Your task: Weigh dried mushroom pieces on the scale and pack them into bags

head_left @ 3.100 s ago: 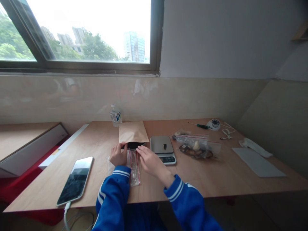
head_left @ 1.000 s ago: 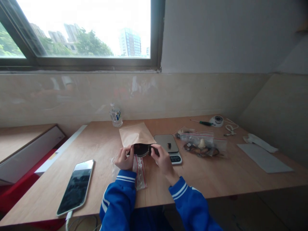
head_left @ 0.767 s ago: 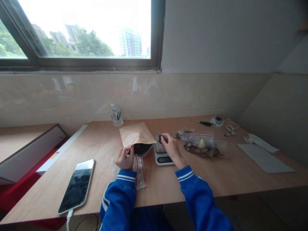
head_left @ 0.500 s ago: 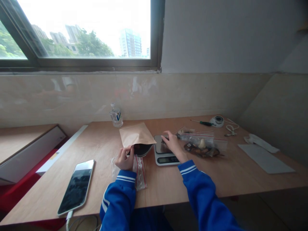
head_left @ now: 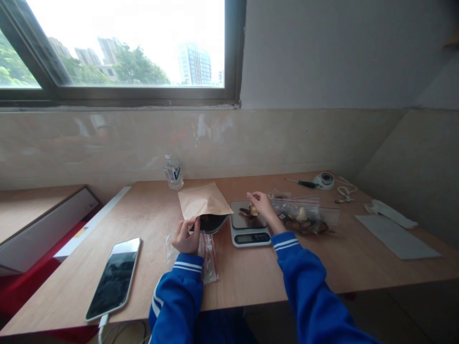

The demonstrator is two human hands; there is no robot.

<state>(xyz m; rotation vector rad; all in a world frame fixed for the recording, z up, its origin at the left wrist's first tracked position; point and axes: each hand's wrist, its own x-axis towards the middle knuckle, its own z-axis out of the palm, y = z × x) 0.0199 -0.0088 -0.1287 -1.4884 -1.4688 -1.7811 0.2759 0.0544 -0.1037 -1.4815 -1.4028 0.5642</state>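
Note:
My left hand (head_left: 184,236) pinches the near lip of a brown paper pouch (head_left: 202,200) and holds its dark mouth open. The pouch lies flat on the wooden table (head_left: 251,277). Beside the pouch on its right sits a small digital scale (head_left: 249,228). My right hand (head_left: 263,204) hovers over the scale's steel plate, fingers closed on a small light-brown piece (head_left: 253,210). A dark bit lies on the plate under it. Slim clear zip bags with red strips (head_left: 208,255) lie under my left wrist.
Filled zip bags (head_left: 308,217) lie right of the scale. A phone (head_left: 113,277) with a cable lies near left. A small bottle (head_left: 172,172) stands at the back. A screwdriver (head_left: 299,182), a round white device (head_left: 324,180), a grey sheet (head_left: 398,236) and a white cloth (head_left: 389,212) are at the right.
My right hand let go of the pouch mouth, reached across the scale toward the filled bags, and now is over the scale plate with a small piece. My left hand has stayed on the pouch.

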